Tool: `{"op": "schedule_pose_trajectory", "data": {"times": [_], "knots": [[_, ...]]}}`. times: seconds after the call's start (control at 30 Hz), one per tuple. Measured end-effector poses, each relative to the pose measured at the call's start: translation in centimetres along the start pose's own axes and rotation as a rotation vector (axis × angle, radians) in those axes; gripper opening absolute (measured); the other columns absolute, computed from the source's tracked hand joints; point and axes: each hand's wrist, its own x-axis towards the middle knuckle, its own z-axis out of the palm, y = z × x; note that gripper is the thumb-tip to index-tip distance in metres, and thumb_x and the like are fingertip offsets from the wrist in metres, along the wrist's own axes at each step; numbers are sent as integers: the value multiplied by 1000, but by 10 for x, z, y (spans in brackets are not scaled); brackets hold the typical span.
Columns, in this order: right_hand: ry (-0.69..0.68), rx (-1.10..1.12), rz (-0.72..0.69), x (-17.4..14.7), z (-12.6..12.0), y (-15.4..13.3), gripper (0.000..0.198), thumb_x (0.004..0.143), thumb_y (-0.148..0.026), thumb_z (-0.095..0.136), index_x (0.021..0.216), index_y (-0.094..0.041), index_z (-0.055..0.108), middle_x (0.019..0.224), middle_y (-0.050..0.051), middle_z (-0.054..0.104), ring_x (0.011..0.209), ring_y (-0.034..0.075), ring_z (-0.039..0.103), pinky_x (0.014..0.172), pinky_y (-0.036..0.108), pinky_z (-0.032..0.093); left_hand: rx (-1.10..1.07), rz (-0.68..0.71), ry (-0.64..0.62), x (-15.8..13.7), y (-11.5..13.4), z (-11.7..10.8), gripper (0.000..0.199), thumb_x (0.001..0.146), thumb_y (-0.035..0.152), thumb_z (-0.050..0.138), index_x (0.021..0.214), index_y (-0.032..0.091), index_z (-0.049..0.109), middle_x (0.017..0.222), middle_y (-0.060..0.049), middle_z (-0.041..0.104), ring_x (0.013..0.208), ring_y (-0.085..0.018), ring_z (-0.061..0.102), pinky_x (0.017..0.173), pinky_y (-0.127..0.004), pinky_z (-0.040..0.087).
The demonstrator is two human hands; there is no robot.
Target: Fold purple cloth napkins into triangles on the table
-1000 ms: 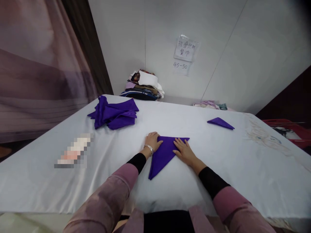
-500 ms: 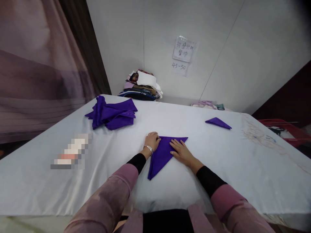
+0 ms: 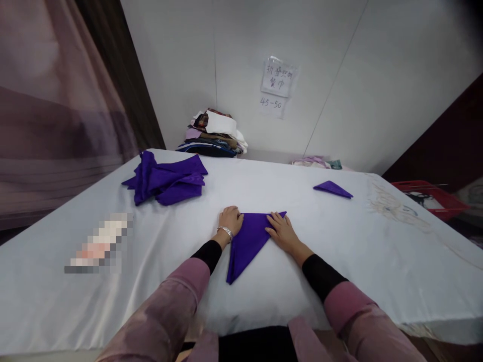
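Observation:
A purple cloth napkin (image 3: 247, 241), folded into a triangle, lies on the white tablecloth in front of me. One point faces me, and layered edges show along its left side. At its upper left corner, my left hand (image 3: 231, 219), with a silver bracelet at the wrist, has its fingers bent and closed on the edge. My right hand (image 3: 283, 232) rests flat near the upper right point, fingers spread over the cloth. Farther right lies a smaller folded purple napkin (image 3: 332, 189). A loose heap of purple napkins (image 3: 169, 181) sits at the back left.
The white tablecloth (image 3: 302, 281) covers the table. A blurred-out flat item (image 3: 100, 244) lies at the left. Stacked clothes (image 3: 215, 133) and more folded cloth (image 3: 315, 161) are beyond the far edge, below a wall sign (image 3: 278, 78). A red basket (image 3: 430, 196) stands at right.
My right hand has slid right along the top edge toward the napkin's right point. My left hand stays at the left corner. The whole view has shifted slightly.

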Motion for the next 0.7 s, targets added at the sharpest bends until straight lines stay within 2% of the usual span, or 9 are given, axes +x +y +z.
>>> {"op": "schedule_pose_trajectory", "data": {"times": [0.17,0.37,0.5,0.7], "knots": [[16,-14,94,3,-5,9,57,91,-52,24,137,-19,34,144,9,32,135,24,18,107,49,9,17,2,-7,-1,1,-2,16,80,29,51,72,20,61,113,-6,58,108,-24,46,87,-37,36],[134,37,136,0,0,24,52,92,-48,26,131,-19,43,134,8,46,129,24,32,107,47,14,37,6,1,-2,2,-1,12,79,31,53,77,20,59,110,-6,59,105,-24,47,84,-37,36],[184,82,141,-1,3,29,47,92,-44,28,128,-18,46,130,9,49,126,23,36,106,45,17,55,-3,-2,-4,3,-1,11,79,30,54,78,20,58,109,-7,59,105,-24,47,84,-37,35],[149,49,146,-2,1,28,42,92,-40,30,125,-21,48,131,9,48,126,24,36,104,49,19,65,-15,0,-4,6,-2,10,80,27,52,80,19,58,110,-7,58,106,-23,46,85,-35,35]]}}
